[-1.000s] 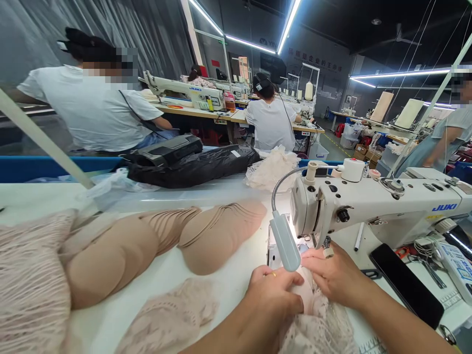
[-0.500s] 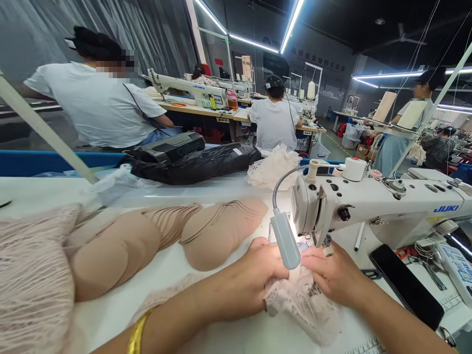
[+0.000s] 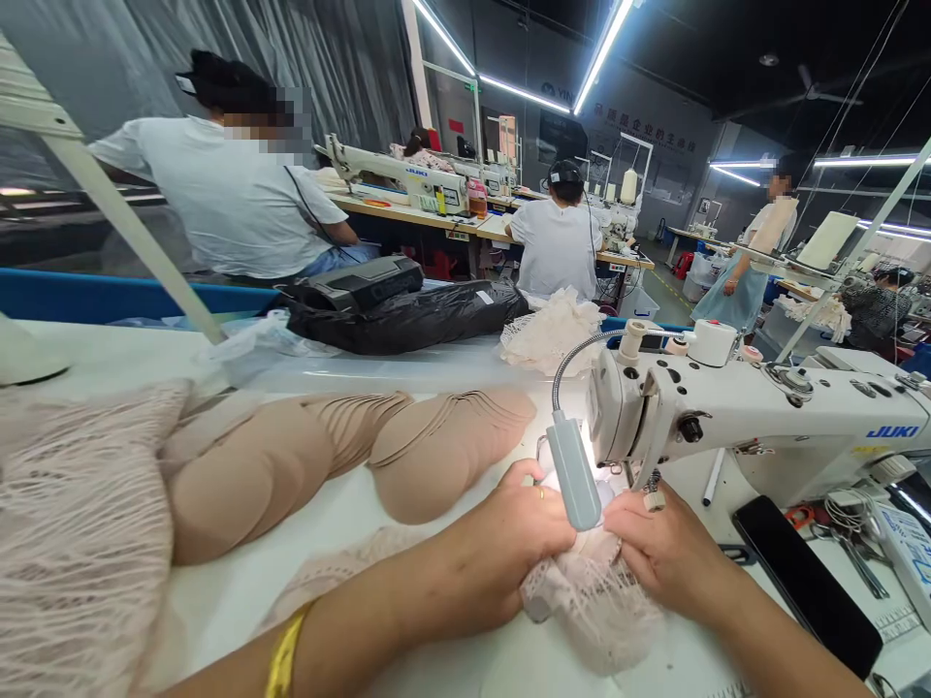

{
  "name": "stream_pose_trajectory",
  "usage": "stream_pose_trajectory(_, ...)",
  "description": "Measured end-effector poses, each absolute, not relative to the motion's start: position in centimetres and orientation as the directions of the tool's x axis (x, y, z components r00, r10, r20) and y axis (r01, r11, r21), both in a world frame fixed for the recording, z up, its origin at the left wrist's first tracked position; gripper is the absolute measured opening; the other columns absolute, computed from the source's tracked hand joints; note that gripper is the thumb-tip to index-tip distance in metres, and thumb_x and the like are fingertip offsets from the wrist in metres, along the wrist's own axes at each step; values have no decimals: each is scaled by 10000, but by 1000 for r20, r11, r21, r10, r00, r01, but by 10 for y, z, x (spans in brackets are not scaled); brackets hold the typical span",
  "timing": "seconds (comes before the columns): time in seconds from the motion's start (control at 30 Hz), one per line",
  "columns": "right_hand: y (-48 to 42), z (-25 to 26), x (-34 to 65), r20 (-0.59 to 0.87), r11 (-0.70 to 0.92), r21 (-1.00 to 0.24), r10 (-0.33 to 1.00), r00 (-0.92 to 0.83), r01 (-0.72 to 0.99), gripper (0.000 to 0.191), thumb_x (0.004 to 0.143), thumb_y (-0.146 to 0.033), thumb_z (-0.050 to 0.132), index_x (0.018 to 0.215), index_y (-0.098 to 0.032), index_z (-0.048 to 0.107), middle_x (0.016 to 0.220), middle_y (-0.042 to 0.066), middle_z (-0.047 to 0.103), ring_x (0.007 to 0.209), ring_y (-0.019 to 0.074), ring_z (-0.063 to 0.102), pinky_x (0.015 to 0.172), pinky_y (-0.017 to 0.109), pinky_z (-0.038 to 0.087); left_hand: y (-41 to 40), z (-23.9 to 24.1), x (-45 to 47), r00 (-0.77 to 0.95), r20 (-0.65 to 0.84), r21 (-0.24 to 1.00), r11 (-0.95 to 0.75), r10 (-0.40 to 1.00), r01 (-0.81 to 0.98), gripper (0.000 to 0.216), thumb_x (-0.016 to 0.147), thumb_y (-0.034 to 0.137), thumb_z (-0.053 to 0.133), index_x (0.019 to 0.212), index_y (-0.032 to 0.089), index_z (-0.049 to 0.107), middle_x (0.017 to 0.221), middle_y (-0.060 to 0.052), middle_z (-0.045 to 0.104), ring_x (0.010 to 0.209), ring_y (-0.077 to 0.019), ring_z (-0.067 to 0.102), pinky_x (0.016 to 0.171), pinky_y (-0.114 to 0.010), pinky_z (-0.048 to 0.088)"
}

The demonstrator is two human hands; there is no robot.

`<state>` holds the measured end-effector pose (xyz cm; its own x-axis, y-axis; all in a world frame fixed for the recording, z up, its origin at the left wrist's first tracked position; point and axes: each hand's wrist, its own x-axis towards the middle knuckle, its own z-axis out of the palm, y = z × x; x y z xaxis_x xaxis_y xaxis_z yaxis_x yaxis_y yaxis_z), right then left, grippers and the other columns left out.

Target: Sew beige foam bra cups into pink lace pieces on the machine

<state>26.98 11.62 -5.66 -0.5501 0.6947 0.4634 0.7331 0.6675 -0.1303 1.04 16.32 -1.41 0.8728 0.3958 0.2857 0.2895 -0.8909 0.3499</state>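
My left hand (image 3: 501, 548) and my right hand (image 3: 665, 553) both grip a piece of pale pink lace fabric (image 3: 589, 606) in front of the needle of a white JUKI sewing machine (image 3: 734, 417). Their fingers are curled round the lace, pressing it toward the presser foot. The machine's grey gooseneck lamp (image 3: 574, 480) hangs between my two hands and hides the needle area. A gold bangle (image 3: 285, 654) sits on my left wrist.
Rows of stacked beige bra cups (image 3: 349, 456) lie left of the machine, with a pile of pink lace (image 3: 73, 523) at far left. A black phone (image 3: 807, 582) and scissors (image 3: 836, 528) lie right. A black bag (image 3: 407, 315) and other people at machines sit behind.
My left hand has shifted from on top of the lace to its left side near the lamp. The lace is bunched under the machine. The view has shifted slightly.
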Motion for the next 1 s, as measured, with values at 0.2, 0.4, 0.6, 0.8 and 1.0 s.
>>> stream_pose_trajectory(0.2,122,-54,271,555,635,-145,687,-469,759,275,902,-18,496,940,-236,660,875,73,692,853,271,588,775,378,551,172,-12,13,865,254,463,-839,434,285,125,836,114,637,867,235,630,909,26,743,857,-196,651,965,-381,342)
stream_pose_trajectory(0.4,127,-57,270,596,628,-250,700,-394,737,258,932,-23,474,896,-245,601,797,53,662,915,284,662,811,399,598,174,-11,15,873,221,524,-808,434,269,146,879,152,638,948,266,696,979,11,767,980,-224,669,1015,-408,312)
stream_pose_trajectory(0.6,116,-50,270,612,690,-189,639,-465,699,264,972,-38,474,1025,-233,644,883,57,731,825,251,631,747,365,525,172,-17,9,880,215,534,-805,424,257,232,862,66,637,970,267,680,1047,33,775,997,-205,675,1094,-381,314)
stream_pose_trajectory(0.8,104,-42,258,568,802,-185,559,-604,567,108,1099,-309,574,1167,-236,616,1014,49,748,939,230,646,889,373,481,160,-22,3,762,206,313,-780,613,543,154,871,206,684,1019,235,716,1121,-78,741,1115,-318,638,1098,-480,343)
stream_pose_trajectory(1.0,115,-66,251,427,687,-111,685,-590,718,178,1092,-223,581,923,-237,636,859,9,656,807,197,559,708,298,390,146,-14,17,683,-1,167,-674,730,720,217,914,364,661,989,172,731,1097,-164,704,1052,-402,625,969,-570,439)
